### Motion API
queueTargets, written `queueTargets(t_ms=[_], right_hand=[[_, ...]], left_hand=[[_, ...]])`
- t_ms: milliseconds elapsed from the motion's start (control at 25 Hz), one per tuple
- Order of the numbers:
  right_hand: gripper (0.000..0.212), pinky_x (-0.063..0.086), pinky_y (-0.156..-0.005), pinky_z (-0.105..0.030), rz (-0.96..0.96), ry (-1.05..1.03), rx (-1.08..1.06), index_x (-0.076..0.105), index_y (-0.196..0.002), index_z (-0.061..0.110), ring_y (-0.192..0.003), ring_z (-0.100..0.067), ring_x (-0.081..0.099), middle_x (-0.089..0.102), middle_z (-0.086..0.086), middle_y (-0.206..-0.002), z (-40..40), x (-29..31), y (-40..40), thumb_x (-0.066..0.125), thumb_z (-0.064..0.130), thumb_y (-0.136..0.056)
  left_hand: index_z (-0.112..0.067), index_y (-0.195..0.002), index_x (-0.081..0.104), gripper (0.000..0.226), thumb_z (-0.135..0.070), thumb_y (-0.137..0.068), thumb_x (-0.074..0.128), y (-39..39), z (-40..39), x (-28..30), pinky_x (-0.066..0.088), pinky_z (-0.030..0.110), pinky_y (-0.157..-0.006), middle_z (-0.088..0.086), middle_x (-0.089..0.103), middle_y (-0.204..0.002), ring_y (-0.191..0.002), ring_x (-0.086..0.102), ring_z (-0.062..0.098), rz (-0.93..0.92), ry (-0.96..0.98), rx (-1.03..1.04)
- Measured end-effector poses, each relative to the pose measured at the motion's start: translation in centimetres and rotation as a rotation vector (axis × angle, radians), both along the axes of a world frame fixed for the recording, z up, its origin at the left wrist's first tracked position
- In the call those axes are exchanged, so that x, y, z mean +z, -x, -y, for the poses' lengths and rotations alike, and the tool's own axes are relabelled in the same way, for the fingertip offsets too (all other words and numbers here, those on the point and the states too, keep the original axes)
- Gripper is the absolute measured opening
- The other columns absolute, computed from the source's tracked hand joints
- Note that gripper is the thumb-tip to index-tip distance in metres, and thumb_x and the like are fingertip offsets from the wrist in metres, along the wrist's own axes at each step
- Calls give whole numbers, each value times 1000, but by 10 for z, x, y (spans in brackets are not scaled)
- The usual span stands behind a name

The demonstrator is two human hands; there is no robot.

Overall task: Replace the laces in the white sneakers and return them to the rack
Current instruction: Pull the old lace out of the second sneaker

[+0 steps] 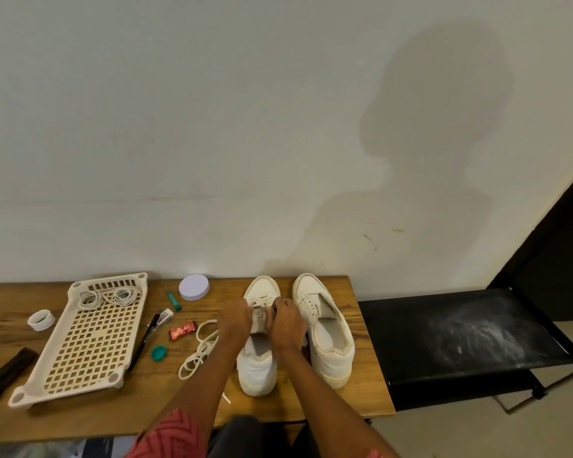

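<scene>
Two white sneakers stand on the wooden table, toes toward the wall. Over the left sneaker both my hands work at its eyelets. My left hand pinches the lace at the left side of the tongue. My right hand pinches the lace at the right side. The right sneaker stands unlaced beside it. A loose white lace trails on the table left of the sneaker. The cream plastic rack lies at the left with a coiled lace bundle on it.
Between rack and sneakers lie a black pen, a teal cap, a red wrapper, a green tube and a pale round lid. A white ring sits far left. A black bench adjoins the table's right edge.
</scene>
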State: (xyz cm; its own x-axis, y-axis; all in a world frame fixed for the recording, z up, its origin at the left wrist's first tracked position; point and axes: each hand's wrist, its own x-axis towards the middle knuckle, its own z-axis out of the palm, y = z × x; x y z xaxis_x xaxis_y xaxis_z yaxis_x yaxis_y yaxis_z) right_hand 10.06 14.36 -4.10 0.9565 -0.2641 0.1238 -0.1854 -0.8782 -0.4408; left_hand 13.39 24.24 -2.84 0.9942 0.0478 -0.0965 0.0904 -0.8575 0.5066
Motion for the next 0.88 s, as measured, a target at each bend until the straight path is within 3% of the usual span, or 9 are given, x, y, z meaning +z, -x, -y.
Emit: queueTargets(t_ms=[120, 200, 280, 400, 560, 880], right_hand=[[32, 40, -73, -23, -17, 52, 35, 53, -120, 15, -104, -18, 56, 59, -5, -117, 2, 3, -3, 37, 34, -100], [30, 42, -87, -30, -60, 185, 156, 49, -124, 13, -116, -24, 49, 54, -10, -126, -3, 9, -6, 40, 26, -99], [39, 36, -101, -39, -103, 343, 315, 40, -131, 11, -127, -30, 39, 46, -15, -136, -9, 15, -10, 49, 23, -96], [52, 29, -108, -44, -116, 469, 488, 37, -134, 9, -129, -32, 38, 45, -16, -138, -23, 16, -19, 59, 27, -91], [39, 31, -106, -42, -87, 484, 410, 41, -132, 7, -128, -31, 40, 50, -16, -135, -30, 13, -26, 48, 22, -97], [48, 29, -108, -43, -109, 496, 413, 31, -140, 7, -131, -32, 37, 46, -17, -139, -28, 13, -31, 48, 22, -97]], left_hand=[[-1, -105, 68, 32, -27, -94, 54, -2, -9, -8, 47, 32, -77, 17, 68, -104, -95, 62, 29, 23, 49, 67], [-4, -106, 68, 31, -28, -95, 51, -1, -9, -9, 44, 30, -74, 15, 68, -104, -94, 62, 27, 30, 23, 42], [-9, -111, 64, 31, -30, -97, 47, 2, -7, -6, 48, 27, -79, 10, 68, -109, -97, 63, 22, 20, -42, 1], [-13, -119, 57, 25, -23, -97, 47, 6, -5, -1, 48, 21, -86, 3, 63, -117, -103, 62, 15, 17, -97, 16], [-11, -117, 60, 25, -20, -98, 45, 3, -4, -3, 47, 21, -86, 4, 64, -118, -104, 61, 15, 14, -68, 43], [-9, -115, 61, 25, -18, -98, 46, 3, -1, -4, 48, 20, -82, 6, 65, -114, -101, 62, 17, -5, -53, 103]])
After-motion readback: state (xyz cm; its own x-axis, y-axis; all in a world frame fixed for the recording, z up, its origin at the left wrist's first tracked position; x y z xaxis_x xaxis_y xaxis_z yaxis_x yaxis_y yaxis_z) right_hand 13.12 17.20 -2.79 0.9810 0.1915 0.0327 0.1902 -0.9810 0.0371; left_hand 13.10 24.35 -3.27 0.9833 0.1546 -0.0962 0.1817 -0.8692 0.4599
